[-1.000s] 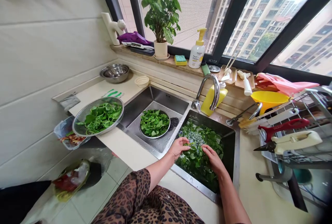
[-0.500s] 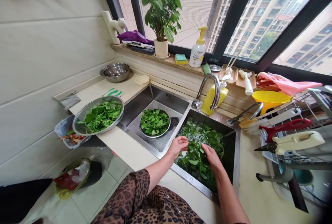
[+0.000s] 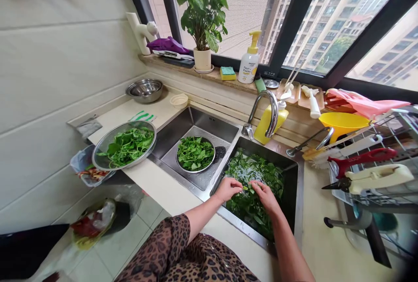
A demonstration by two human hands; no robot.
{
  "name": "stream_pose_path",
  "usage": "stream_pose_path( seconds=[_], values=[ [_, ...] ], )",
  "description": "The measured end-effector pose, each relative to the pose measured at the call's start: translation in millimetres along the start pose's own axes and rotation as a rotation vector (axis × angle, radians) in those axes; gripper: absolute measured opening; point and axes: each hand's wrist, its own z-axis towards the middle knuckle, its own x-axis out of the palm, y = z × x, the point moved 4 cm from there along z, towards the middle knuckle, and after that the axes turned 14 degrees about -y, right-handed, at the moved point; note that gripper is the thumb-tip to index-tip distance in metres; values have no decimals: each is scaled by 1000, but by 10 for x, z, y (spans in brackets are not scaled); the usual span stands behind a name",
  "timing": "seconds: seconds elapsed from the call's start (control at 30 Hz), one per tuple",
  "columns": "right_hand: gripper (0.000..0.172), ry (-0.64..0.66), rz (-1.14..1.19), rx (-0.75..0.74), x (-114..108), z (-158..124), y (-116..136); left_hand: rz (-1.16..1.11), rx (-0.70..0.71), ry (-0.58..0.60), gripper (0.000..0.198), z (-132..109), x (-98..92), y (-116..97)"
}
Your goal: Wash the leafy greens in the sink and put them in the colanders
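Note:
Over the right sink basin [image 3: 295, 212], my left hand [image 3: 228, 189] is closed in a pinch, with a small yellow-green leaf [image 3: 244, 188] at its fingertips. Close beside it, my right hand [image 3: 265, 196] pinches a green leafy sprig [image 3: 251, 186]. The two hands' fingertips nearly meet. Below them, loose leafy greens [image 3: 257, 169] float in the water that fills this basin. More greens lie in a round colander [image 3: 214, 160] standing in the left basin [image 3: 173, 142]. A larger mesh strainer [image 3: 101, 142] on the left counter also holds greens.
A curved faucet [image 3: 274, 112] rises behind the basins, with a yellow bottle [image 3: 261, 129] beside it. At right stands a wire rack [image 3: 396, 125] with scissors [image 3: 362, 160]. Steel bowls [image 3: 145, 90] sit at the back left. A bin [image 3: 120, 216] stands on the floor.
Both hands have come closer together and now pinch small pieces of greens. The larger clump between them is back down in the water.

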Motion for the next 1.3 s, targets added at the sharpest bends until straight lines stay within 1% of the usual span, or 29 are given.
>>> stream_pose_path(
  seconds=[0.07,0.13,0.27,0.37,0.47,0.6,0.73,0.8,0.87,0.93,1.0,1.07,1.13,1.2,1.23,1.3],
  values=[
    [33,-108,-110,-48,-97,59,-65,-63,-46,-37,15,16,-11,32],
    [28,-137,-203,-126,-134,72,-76,-124,-76,-60,15,31,-14,54],
    [29,-42,-259,-243,-22,-30,49,-158,-75,-39,13,25,7,44],
    [29,-15,-289,-330,81,-108,186,-111,-34,-16,11,2,11,-11],
    [27,29,-376,-377,144,-128,245,29,78,-15,8,-34,5,-117],
    [23,70,-527,-406,168,-122,240,353,270,-4,10,-121,40,-256],
    [23,57,-612,-421,171,-140,237,659,405,30,20,-211,115,-277],
    [21,49,-685,-401,164,-147,234,747,461,49,22,-242,150,-265],
    [18,35,-728,-382,153,-138,240,786,505,63,21,-257,175,-263],
    [16,38,-651,-363,156,-116,248,763,511,35,19,-245,168,-282],
    [19,51,-445,-291,176,-89,231,673,474,-26,20,-210,129,-321],
    [24,53,-161,-130,218,-75,164,542,415,-77,22,-167,74,-361],
    [28,59,125,60,289,-93,64,407,343,-98,24,-124,20,-377],
    [29,79,336,196,368,-133,-24,291,265,-86,23,-85,-23,-353],
    [30,91,395,233,397,-153,-53,243,227,-63,23,-69,-34,-327],
    [30,95,421,230,416,-173,-63,159,169,5,22,-42,-35,-261]
  ],
)
